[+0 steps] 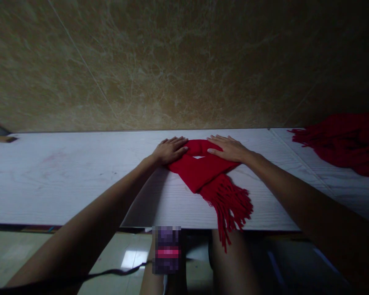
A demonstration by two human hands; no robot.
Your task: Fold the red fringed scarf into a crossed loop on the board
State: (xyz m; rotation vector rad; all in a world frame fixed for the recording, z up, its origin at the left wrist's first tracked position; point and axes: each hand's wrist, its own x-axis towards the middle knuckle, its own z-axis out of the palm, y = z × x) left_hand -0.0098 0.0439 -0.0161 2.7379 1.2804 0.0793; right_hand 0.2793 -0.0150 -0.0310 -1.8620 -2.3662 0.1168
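Note:
A red scarf [203,170] lies folded in a loop on the white table, its two sides crossing toward me. A small gap of white shows inside the loop. Its fringed end [230,205] spreads toward the front and hangs over the table's edge. My left hand [171,150] rests flat on the loop's left side with fingers extended. On the right side, my right hand [226,147] presses down the same way, fingers outstretched. Neither hand grips the cloth. Parts of the loop under both palms are hidden.
More red fringed cloth [347,143] is heaped at the right end of the white table [64,180]. A brown marbled wall [178,69] rises directly behind. A small wooden piece [3,139] sits at the far left. A blurred device [166,250] with a cord hangs before my legs.

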